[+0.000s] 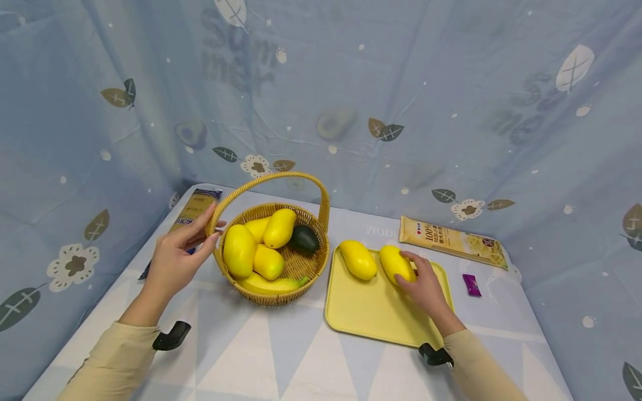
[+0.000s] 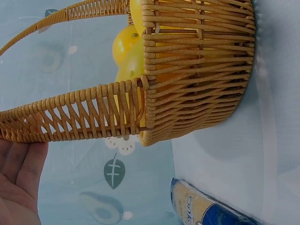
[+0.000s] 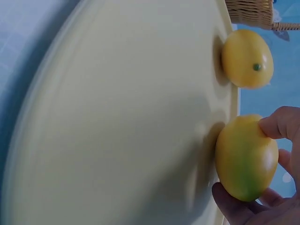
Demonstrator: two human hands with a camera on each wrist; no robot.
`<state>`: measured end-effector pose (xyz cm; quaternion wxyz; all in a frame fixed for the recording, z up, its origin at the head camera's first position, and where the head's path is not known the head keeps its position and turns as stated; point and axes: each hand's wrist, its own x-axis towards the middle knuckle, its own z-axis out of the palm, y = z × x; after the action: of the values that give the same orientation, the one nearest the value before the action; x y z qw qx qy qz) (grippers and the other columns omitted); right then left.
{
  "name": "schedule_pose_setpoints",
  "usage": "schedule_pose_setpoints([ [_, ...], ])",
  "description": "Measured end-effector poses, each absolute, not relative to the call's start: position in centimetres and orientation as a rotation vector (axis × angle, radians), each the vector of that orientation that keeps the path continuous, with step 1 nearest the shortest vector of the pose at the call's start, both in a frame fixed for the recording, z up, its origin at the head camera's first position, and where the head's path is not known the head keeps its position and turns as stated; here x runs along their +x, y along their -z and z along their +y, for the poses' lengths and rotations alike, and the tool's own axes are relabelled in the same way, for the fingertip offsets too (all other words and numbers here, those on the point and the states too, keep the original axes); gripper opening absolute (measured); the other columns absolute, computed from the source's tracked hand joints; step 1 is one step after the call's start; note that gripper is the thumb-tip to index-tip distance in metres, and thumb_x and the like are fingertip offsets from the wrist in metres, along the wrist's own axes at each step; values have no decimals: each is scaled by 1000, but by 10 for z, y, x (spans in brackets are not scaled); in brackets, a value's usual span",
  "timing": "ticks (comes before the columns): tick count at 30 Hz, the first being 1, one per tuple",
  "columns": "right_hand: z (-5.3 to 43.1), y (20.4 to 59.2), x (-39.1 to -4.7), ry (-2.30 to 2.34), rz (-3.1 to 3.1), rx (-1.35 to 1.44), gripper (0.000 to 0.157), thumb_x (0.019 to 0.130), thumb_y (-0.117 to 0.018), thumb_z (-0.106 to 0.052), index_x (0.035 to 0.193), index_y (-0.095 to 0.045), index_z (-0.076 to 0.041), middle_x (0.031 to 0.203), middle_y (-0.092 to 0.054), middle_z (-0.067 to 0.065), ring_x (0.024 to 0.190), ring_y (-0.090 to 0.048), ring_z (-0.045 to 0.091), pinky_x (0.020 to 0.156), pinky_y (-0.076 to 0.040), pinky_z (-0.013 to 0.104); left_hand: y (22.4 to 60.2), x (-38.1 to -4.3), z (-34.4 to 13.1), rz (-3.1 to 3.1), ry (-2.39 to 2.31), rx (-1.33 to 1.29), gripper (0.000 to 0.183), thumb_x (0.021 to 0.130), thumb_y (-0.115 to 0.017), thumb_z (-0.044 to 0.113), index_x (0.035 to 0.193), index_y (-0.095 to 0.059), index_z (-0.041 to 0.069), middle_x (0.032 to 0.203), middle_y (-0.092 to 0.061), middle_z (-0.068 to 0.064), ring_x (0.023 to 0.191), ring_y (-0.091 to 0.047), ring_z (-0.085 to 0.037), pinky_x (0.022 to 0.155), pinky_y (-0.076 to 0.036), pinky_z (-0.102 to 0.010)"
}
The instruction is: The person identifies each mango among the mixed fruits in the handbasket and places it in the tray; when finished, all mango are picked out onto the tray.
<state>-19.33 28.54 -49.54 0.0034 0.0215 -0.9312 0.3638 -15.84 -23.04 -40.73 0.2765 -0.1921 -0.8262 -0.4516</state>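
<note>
Left hand (image 1: 175, 253) holds handle (image 1: 291, 174), right hand (image 1: 425, 284) mango (image 1: 394, 263); tray's (image 1: 368, 309) near edge open.

Head cam's up high at the near end of the white-and-blue triangle-print table (image 1: 291, 367), facing forward and down, far enough back to fit both wicker basket and tray plus the pale blue leaf-print fabric curtain (image 1: 301, 67) behind. Left wrist cam is way closer and lower, tipped sideways with the tabletop on the right of frame, looking at the side of that round tan woven basket (image 1: 273, 299). Right wrist one's tipped too, real close over the flat yellow rectangular tray (image 1: 371, 314), curtain off to the right. Head and right wrist share the tray; all three catch the basket, though right wrist only gets a corner.
</note>
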Motion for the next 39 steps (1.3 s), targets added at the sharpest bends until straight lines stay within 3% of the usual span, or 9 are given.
schedule_pose_setpoints([
  [13,286,495,-190,-1058,-2956,5,70,94,-74,-20,154,-40,-8,151,-40,25,129,-50,46,111,-42,58,407,-159,-230,-2221,1211,-507,77,85,-73,-16,150,-52,20,114,-74,-15,106,-63,11,86,-50,-8],
  [19,286,495,-189,-1069,-2940,-10,69,94,-74,-21,154,-40,-8,151,-40,25,127,-51,47,110,-42,60,408,-159,-230,-2217,1206,-510,75,84,-73,-17,149,-53,14,114,-74,-18,106,-62,12,85,-50,-7],
  [31,287,487,-184,-1013,-2920,10,67,96,-72,-24,153,-42,-7,154,-34,26,136,-38,46,115,-33,64,406,-158,-230,-2231,1207,-489,75,87,-73,-12,150,-52,23,114,-74,-15,105,-63,11,84,-51,-8],
  [39,273,473,-181,-1023,-2846,84,58,95,-73,-22,147,-50,-9,152,-38,22,140,-36,43,118,-28,64,408,-159,-230,-2220,1203,-501,76,85,-74,-14,150,-53,21,114,-74,-16,106,-63,11,85,-50,-8],
])
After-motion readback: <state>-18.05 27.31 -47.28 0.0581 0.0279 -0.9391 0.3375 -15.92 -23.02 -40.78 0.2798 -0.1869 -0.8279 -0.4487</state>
